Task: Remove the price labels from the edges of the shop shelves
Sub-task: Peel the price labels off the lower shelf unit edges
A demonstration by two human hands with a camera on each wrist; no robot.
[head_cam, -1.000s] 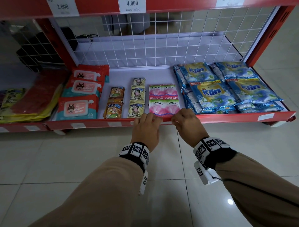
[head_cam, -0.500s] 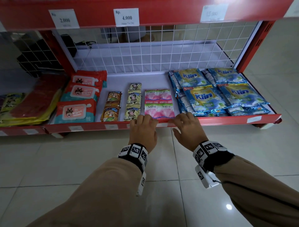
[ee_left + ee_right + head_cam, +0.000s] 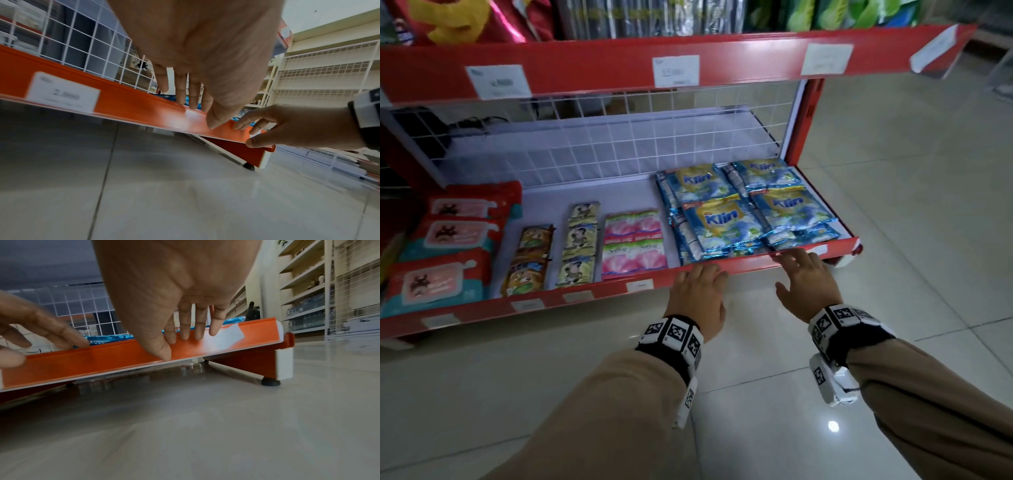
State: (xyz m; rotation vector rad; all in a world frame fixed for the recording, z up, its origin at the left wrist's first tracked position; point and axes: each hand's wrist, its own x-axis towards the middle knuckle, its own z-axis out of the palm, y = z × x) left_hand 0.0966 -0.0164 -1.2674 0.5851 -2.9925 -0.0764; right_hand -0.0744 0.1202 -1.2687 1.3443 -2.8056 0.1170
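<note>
The bottom shelf (image 3: 739,263) is a long red strip that runs across the head view from the lower left up to the right. Packets lie on it. Its front edge is where the price labels sit, and the strip's long way is left to right, so I think my hands must slide sideways along it, not push in.

My left hand (image 3: 700,294) is in the middle of the frame, flat, with straight fingers laid over the top of the red edge. It holds nothing. My right hand (image 3: 804,284) is to the right of it, well apart from it. Its fingers are spread and straight and touch the edge. It holds nothing too.

The label I care about is the small white label (image 3: 228,335) near the right end of the strip. In the right wrist view it sits tilted, just to the right of my fingertips (image 3: 213,331), and the nearest one looks like it touches the label's left side. So the right hand is the near one, and I guess it should do the peeling.

More labels (image 3: 639,285) sit on the strip to the left of my left hand.
</note>
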